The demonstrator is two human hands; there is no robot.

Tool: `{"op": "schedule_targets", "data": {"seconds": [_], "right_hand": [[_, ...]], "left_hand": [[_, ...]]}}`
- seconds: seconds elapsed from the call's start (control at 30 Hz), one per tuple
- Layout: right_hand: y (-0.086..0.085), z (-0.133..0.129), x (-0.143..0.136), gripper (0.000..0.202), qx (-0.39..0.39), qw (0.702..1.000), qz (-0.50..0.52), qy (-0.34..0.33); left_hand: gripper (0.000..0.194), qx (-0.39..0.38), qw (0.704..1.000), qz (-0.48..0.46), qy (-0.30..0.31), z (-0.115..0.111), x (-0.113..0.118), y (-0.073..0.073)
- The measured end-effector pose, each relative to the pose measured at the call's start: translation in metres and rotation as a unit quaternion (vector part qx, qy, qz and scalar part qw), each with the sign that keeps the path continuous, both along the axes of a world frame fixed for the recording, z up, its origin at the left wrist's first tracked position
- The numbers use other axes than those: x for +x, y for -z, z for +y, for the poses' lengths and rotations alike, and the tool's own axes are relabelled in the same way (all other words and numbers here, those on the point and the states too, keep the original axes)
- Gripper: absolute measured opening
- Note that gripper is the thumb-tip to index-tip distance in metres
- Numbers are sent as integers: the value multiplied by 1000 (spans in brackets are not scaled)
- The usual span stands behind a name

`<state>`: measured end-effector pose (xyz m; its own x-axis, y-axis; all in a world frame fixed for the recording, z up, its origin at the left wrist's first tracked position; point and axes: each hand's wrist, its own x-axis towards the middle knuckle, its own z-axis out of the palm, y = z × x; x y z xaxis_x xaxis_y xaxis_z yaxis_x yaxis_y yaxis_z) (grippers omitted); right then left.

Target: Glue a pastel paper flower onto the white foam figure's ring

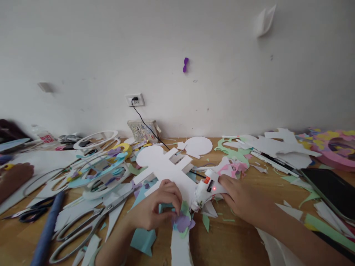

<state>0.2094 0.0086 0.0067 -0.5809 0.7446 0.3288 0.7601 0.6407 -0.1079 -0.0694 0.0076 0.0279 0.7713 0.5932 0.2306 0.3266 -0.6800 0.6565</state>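
Pointing near-left, long axis aslant, glue gun (207, 187) clasped in right grip (236, 195), left grip (155, 206) uncertain.

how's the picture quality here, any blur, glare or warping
Head view: soft, rather dim light, the wall looking grey; head view: the white piece on it, upper right, is smeared and stretched, probably lens distortion; head view: the bottle at far left is soft too; head view: no harsh glare, just a glowing red light on the glue gun.
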Motion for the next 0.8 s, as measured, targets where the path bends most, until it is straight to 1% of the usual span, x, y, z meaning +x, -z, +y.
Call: {"op": "schedule_targets", "data": {"seconds": [0.1,0.17,0.27,0.37,0.5,0.63,0.73,0.8], "right_hand": [[-3,-1,-2,28,8,1000,-15,-1],[-3,-1,-2,26,-2,1000,-12,4],[-1,0,0,25,-13,1000,7,7],[1,0,1,24,-4,1000,14,-1],[0,0,-1,21,-28,999,24,15],[1,0,-1,26,-54,998,32,25],[1,0,0,22,-65,997,8,33],[2,0,1,20,-57,998,-18,25]], "left_hand": [[33,-3,1000,20,-6,-1,0,1],[29,-1,1000,27,-8,-1,1,3],[23,8,1000,20,-4,-1,2,4],[19,16,1000,9,5,-2,2,3],[21,12,1000,12,13,-4,3,1],[24,10,1000,15,13,-3,3,1],[22,7,1000,-5,13,-3,3,2],[21,-3,1000,-18,10,-3,3,4]]}}
